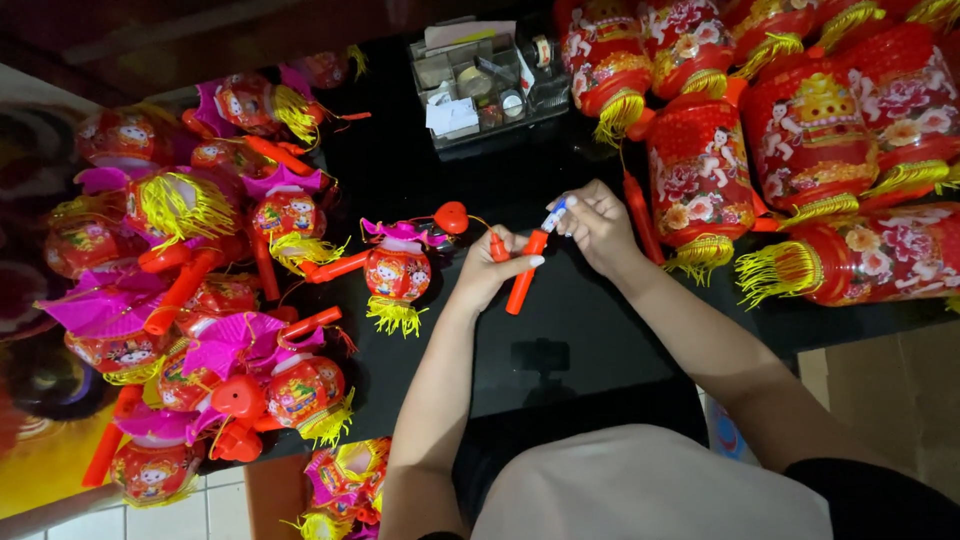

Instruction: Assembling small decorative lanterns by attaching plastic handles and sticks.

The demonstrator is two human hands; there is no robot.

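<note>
While gripped, red handle (523, 278) diagonal, upper-right.

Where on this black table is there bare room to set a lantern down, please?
Bare black table lies below the hands, between the small lantern and the large lanterns. Another strip runs below the clear organiser. The left side and right edge are crowded.

We see a shiny black table (590, 330) — under it pale square floor tiles (215, 510) and a brown cardboard sheet (890, 390).
</note>
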